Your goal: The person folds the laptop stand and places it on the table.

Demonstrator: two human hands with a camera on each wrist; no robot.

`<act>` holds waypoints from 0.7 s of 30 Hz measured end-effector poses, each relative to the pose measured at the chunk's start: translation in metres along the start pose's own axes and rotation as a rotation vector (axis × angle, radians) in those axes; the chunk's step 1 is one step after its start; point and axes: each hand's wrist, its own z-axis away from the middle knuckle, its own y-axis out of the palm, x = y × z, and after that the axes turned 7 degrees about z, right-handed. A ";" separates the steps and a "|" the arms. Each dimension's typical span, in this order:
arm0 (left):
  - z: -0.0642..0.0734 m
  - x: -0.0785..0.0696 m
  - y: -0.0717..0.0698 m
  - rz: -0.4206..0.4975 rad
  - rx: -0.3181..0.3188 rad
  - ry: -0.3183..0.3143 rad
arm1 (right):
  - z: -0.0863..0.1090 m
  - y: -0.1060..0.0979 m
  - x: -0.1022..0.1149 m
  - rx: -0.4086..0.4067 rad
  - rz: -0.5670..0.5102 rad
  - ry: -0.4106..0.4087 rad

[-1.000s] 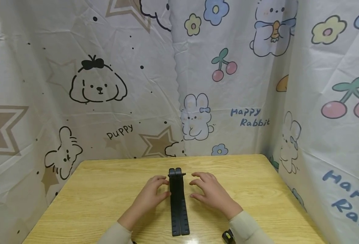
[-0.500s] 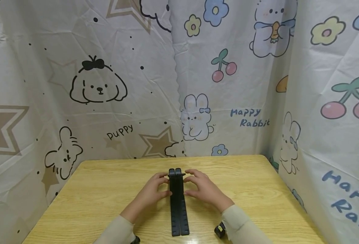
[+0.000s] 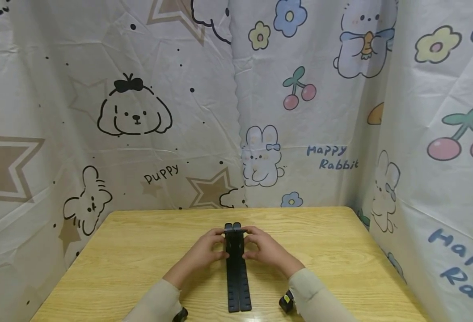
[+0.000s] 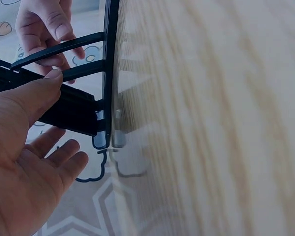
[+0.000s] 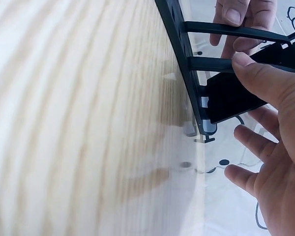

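Observation:
A black folding stand (image 3: 234,277) is on the table, its notched base rails pointing toward the person. In the left wrist view, its ribbed panel (image 4: 71,115) rises from the base, with thin struts beside it. My left hand (image 3: 204,248) pinches the left side of the panel, thumb on a strut and the lower fingers spread. On the opposite side my right hand (image 3: 266,250) pinches the stand too. In the right wrist view its thumb (image 5: 258,76) lies along a strut; part of the index finger is hidden behind the panel.
Beneath the stand is a wood-grain table (image 3: 148,268) with rounded far corners. A printed cloth curtain (image 3: 204,125) hangs behind it and along the sides. Small black devices are worn at both wrists, the right one (image 3: 286,300) showing a yellow mark.
My right hand has moved left, from apart to the stand's side. The left hand has closed in slightly on its side. The base has stayed in place, while the head view has shifted a little.

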 end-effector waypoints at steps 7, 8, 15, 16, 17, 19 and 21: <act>-0.002 -0.001 0.001 0.023 0.005 0.003 | -0.002 0.001 -0.001 0.010 0.026 0.010; -0.002 -0.001 0.001 0.028 0.003 0.003 | -0.003 0.001 -0.001 0.010 0.026 0.012; -0.003 0.001 0.004 0.033 -0.014 0.005 | -0.003 0.001 0.000 0.008 0.018 0.051; -0.004 0.000 0.004 0.035 -0.018 0.005 | -0.003 0.001 0.000 0.005 0.020 0.055; -0.004 0.000 0.005 0.038 -0.023 0.007 | -0.003 0.001 0.000 0.003 0.023 0.058; -0.004 -0.001 0.005 0.045 -0.032 0.017 | -0.003 0.001 0.000 -0.002 0.034 0.061; -0.005 -0.003 0.006 0.057 -0.039 0.010 | -0.004 0.001 0.000 -0.005 0.047 0.066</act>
